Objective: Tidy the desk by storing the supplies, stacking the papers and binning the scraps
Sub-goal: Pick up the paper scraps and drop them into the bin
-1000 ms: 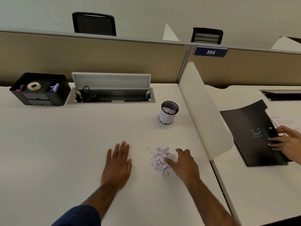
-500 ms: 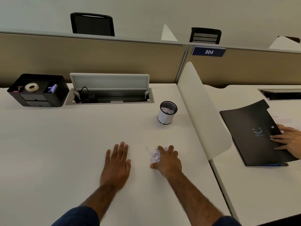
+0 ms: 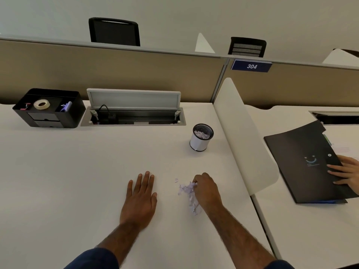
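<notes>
A heap of pale lilac paper scraps [image 3: 189, 195] lies on the white desk [image 3: 77, 181] in front of me. My right hand [image 3: 206, 191] rests on the heap's right side, fingers curled and closed around some of the scraps. One loose scrap [image 3: 176, 180] lies just left of the heap. My left hand [image 3: 140, 197] lies flat on the desk with fingers spread, holding nothing. Farther back stands a small white bin with a black mesh rim [image 3: 201, 137], with scraps inside it.
A black organizer [image 3: 49, 108] with a tape roll [image 3: 41, 104] sits at back left. An open cable tray [image 3: 134, 115] runs along the back. A white divider [image 3: 244, 136] bounds the desk on the right. Beyond it another person's hand [image 3: 345, 169] rests on a black folder [image 3: 303, 160].
My right hand slid over the scrap heap and curled its fingers shut on scraps, dragging the heap narrower. My left hand stayed flat. The other person's hand shifted on the folder.
</notes>
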A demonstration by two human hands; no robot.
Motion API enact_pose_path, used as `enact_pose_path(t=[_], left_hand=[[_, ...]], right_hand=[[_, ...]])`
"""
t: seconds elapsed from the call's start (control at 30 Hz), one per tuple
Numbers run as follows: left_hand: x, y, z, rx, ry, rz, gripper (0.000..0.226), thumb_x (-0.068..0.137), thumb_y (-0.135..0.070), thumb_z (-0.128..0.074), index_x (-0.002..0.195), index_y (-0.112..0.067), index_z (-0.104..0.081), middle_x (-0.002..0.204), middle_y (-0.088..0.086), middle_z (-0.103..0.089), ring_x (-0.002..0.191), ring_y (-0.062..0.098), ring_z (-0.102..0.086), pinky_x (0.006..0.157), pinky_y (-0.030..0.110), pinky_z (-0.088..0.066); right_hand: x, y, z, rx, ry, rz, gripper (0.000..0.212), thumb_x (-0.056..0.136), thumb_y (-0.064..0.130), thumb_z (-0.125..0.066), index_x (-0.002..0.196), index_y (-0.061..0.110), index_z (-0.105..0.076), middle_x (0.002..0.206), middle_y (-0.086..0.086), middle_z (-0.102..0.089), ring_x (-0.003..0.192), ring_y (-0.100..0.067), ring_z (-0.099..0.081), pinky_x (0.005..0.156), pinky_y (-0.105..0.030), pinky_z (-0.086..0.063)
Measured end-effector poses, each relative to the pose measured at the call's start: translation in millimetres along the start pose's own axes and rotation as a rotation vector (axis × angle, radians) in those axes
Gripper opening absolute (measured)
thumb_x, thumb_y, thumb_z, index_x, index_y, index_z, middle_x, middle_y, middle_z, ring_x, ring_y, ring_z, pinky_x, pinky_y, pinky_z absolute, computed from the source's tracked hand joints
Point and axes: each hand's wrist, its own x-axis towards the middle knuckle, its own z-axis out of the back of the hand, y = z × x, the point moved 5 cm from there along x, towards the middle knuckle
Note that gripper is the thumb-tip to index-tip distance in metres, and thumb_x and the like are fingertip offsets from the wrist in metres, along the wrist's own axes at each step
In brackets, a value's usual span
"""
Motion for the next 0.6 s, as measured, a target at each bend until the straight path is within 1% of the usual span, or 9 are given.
enact_pose_path(t=[0.07,0.13,0.23,0.3,0.33,0.4,0.47,0.53,0.6], left_hand=[[0,2,-1,-0.001,-0.018,-0.001,0.067,0.102,-0.046,-0.007,0.163,-0.023,0.007,0.172,-0.002,0.011,0.159,0.019,0.012,0.125,0.041,0.015],[0,3,-3,-0.008,-0.020,-0.003,0.066,0.103,-0.046,-0.011,0.164,-0.023,0.003,0.173,-0.002,0.007,0.159,0.019,0.008,0.125,0.040,0.015],[1,2,-5,-0.010,-0.026,-0.004,0.066,0.103,-0.046,-0.009,0.164,-0.023,0.003,0.172,-0.002,0.008,0.159,0.019,0.009,0.125,0.041,0.014],[2,2,-5,-0.006,-0.036,-0.005,0.066,0.103,-0.046,-0.010,0.164,-0.022,0.001,0.172,-0.002,0.007,0.159,0.019,0.008,0.125,0.041,0.013],[2,2,-5,-0.004,-0.037,-0.004,0.066,0.103,-0.045,-0.011,0.164,-0.022,0.000,0.173,-0.002,0.005,0.159,0.019,0.007,0.125,0.041,0.013],[2,3,-5,-0.002,-0.034,-0.005,0.066,0.104,-0.045,-0.012,0.164,-0.022,-0.001,0.173,-0.002,0.004,0.159,0.019,0.007,0.126,0.042,0.010],[1,3,-6,-0.001,-0.035,-0.009,0.066,0.104,-0.045,-0.011,0.164,-0.022,0.002,0.172,-0.002,0.008,0.159,0.019,0.009,0.126,0.044,0.008],[1,2,-6,-0.001,-0.036,-0.009,0.066,0.104,-0.046,-0.012,0.164,-0.023,0.004,0.172,-0.002,0.009,0.159,0.019,0.011,0.126,0.044,0.008],[2,2,-5,0.003,-0.041,-0.005,0.066,0.104,-0.046,-0.013,0.164,-0.023,0.002,0.172,-0.002,0.007,0.159,0.019,0.009,0.125,0.044,0.008]], right_hand=[[8,-4,5,0.069,0.004,-0.016,0.016,0.089,0.006,-0.058,0.096,0.012,-0.070,0.103,-0.007,-0.064,0.092,-0.022,-0.063,0.072,-0.027,-0.045],[15,-7,12,0.170,0.011,-0.042,0.011,0.085,0.006,-0.065,0.091,0.010,-0.073,0.097,-0.004,-0.071,0.088,-0.020,-0.066,0.073,-0.028,-0.050],[22,-8,30,0.323,0.028,-0.083,0.006,0.079,0.004,-0.072,0.080,0.010,-0.072,0.078,-0.001,-0.068,0.071,-0.019,-0.067,0.060,-0.024,-0.050],[28,-5,46,0.425,0.035,-0.099,0.007,0.077,0.000,-0.074,0.077,0.006,-0.071,0.069,-0.001,-0.066,0.058,-0.018,-0.065,0.051,-0.021,-0.048],[33,-4,54,0.477,0.029,-0.105,0.005,0.076,-0.003,-0.073,0.076,0.002,-0.071,0.065,-0.002,-0.066,0.054,-0.019,-0.066,0.051,-0.024,-0.052],[45,-1,72,0.571,-0.007,-0.109,0.005,0.074,-0.006,-0.073,0.075,-0.002,-0.070,0.063,-0.004,-0.068,0.053,-0.023,-0.069,0.063,-0.040,-0.062],[63,2,90,0.625,-0.044,-0.109,0.013,0.071,-0.008,-0.074,0.069,0.003,-0.068,0.065,-0.007,-0.068,0.054,-0.027,-0.069,0.068,-0.053,-0.061],[84,6,109,0.626,-0.069,-0.105,0.023,0.070,-0.008,-0.074,0.063,0.011,-0.064,0.066,-0.007,-0.067,0.055,-0.029,-0.070,0.071,-0.058,-0.060],[105,8,124,0.597,-0.089,-0.107,0.024,0.071,-0.007,-0.075,0.063,0.012,-0.063,0.063,-0.006,-0.065,0.060,-0.032,-0.072,0.076,-0.059,-0.059]])
